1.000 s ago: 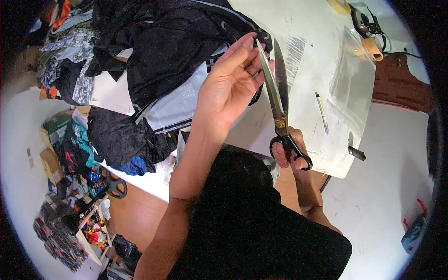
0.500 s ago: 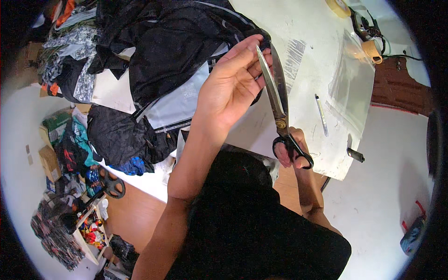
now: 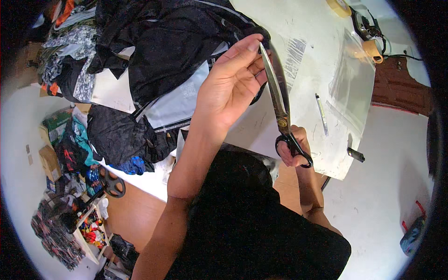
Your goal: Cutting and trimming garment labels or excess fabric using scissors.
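Observation:
My left hand (image 3: 228, 86) is raised over the table with its thumb and fingers pinched on the edge of a black garment (image 3: 163, 51). That garment has thin grey piping and a pale grey-blue panel (image 3: 179, 95), and it spreads away to the left. Closed around the black handles of a large pair of scissors (image 3: 283, 122) is my right hand (image 3: 294, 149). The blades point away from me and stand slightly apart. Their tips reach the pinched edge, right beside my left fingertips. Whether cloth lies between the blades is hard to make out.
On the white table (image 3: 298, 102) lie a pen (image 3: 322, 114), clear plastic sheeting (image 3: 347, 79) and tape rolls (image 3: 372, 50). A small black object (image 3: 355, 154) sits at its right edge. Crumpled black cloth (image 3: 123, 135) and patterned garments (image 3: 70, 46) are heaped left.
The scissor blades have come closer together, with the tips shifting slightly right. My right fingers have closed a little on the handles. The left hand has barely moved.

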`<action>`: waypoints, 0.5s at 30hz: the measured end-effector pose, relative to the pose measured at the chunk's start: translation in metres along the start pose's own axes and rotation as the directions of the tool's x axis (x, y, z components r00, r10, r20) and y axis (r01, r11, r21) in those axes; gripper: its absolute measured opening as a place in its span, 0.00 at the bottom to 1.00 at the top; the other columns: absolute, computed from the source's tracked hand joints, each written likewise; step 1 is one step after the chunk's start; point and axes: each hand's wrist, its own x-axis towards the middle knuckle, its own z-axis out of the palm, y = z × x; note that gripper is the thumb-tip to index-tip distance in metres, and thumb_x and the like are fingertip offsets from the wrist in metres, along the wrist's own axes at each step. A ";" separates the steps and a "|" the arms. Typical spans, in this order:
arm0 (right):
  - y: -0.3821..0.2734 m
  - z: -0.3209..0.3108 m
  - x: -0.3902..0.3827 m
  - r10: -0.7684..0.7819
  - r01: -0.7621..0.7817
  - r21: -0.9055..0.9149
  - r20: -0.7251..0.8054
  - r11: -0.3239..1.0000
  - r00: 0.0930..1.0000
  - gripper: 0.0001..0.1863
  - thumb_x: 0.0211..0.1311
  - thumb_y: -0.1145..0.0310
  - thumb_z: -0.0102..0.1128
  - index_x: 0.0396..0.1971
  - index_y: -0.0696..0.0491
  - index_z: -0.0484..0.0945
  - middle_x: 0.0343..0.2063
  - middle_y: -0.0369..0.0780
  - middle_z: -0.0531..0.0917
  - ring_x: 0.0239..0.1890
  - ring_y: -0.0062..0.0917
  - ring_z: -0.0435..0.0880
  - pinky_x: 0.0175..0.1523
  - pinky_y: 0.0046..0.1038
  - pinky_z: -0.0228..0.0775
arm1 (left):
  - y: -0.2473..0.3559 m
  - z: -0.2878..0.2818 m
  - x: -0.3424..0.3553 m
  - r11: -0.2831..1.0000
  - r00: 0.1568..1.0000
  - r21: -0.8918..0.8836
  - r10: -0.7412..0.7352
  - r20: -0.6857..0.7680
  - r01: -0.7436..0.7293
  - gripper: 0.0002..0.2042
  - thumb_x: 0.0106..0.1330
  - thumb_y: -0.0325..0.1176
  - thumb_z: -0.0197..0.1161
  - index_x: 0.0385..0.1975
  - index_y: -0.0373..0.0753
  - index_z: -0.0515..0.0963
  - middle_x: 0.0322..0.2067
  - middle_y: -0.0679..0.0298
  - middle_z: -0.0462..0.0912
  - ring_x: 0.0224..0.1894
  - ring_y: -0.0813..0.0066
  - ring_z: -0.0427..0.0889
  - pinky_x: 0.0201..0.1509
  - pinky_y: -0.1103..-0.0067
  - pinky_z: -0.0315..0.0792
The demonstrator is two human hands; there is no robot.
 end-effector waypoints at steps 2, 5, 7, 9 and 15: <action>-0.006 0.000 -0.002 0.053 -0.059 -0.161 -0.046 0.985 0.998 0.24 0.39 0.58 0.75 0.07 0.55 0.68 0.05 0.33 0.70 0.04 0.16 0.67 0.09 0.16 0.53 | -0.001 0.000 0.000 1.000 1.000 -0.010 0.001 0.012 -0.001 0.12 0.65 0.28 0.51 0.47 0.37 0.72 0.37 0.59 0.80 0.42 0.71 0.77 0.57 0.68 0.66; -0.006 0.001 -0.003 0.003 -0.015 -0.208 -0.059 0.978 0.998 0.23 0.40 0.60 0.74 0.07 0.56 0.67 0.05 0.34 0.70 0.03 0.16 0.67 0.08 0.15 0.53 | -0.001 0.001 0.000 0.999 0.997 0.007 0.040 -0.058 -0.040 0.08 0.64 0.28 0.54 0.41 0.35 0.75 0.35 0.62 0.80 0.40 0.72 0.78 0.50 0.75 0.70; -0.008 -0.002 -0.005 0.004 -0.013 -0.141 -0.064 0.990 0.998 0.24 0.40 0.59 0.74 0.07 0.55 0.67 0.05 0.34 0.70 0.03 0.16 0.67 0.08 0.15 0.54 | 0.000 -0.002 0.000 0.999 1.000 -0.036 0.023 -0.007 -0.024 0.08 0.63 0.27 0.55 0.41 0.35 0.75 0.34 0.61 0.80 0.38 0.72 0.79 0.52 0.74 0.70; -0.010 0.000 -0.005 0.004 -0.010 -0.075 -0.069 0.997 0.998 0.24 0.40 0.59 0.73 0.07 0.55 0.67 0.05 0.34 0.70 0.03 0.16 0.67 0.08 0.15 0.54 | 0.000 -0.007 0.001 0.999 0.999 -0.001 0.048 0.007 -0.048 0.10 0.64 0.27 0.53 0.43 0.36 0.74 0.34 0.59 0.80 0.39 0.71 0.79 0.54 0.71 0.68; -0.009 -0.001 -0.008 -0.015 0.014 -0.045 -0.025 0.999 1.000 0.26 0.37 0.51 0.73 0.08 0.55 0.68 0.04 0.33 0.69 0.04 0.16 0.67 0.09 0.14 0.54 | 0.004 -0.002 0.000 0.973 0.985 0.162 0.170 -0.006 -0.167 0.10 0.63 0.26 0.54 0.44 0.35 0.74 0.34 0.58 0.80 0.38 0.71 0.79 0.54 0.71 0.69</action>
